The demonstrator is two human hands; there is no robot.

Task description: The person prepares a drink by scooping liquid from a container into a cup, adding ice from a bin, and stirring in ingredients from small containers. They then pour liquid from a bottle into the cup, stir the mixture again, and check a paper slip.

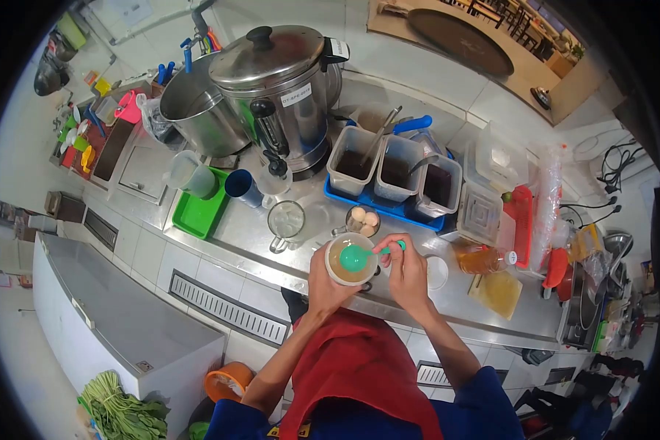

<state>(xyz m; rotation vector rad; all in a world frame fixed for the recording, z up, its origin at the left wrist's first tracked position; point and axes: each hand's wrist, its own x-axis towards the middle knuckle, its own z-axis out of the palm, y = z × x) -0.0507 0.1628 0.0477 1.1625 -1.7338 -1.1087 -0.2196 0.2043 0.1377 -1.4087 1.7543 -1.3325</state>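
My left hand [323, 282] is wrapped round a small whitish tub [334, 273] with pale brownish contents, near the counter's front edge. A green spoon [356, 257] dips into it, its handle pinched in the fingers of my right hand [405, 273]. Just beyond the tub, a metal cup [354, 229] holds several round, egg-like things. A glass mug [286, 220] of clear, icy-looking contents stands to the left of it. On the counter right of my right hand lies a round white lid [437, 272].
Behind are a big steel urn [271, 81], an open pot [205, 110] and a blue tray [345, 196] of dark-filled containers. A green tray [195, 213] and a blue cup [243, 188] stand left; a bottle of amber liquid [484, 261] lies right. An orange bin [227, 380] is below.
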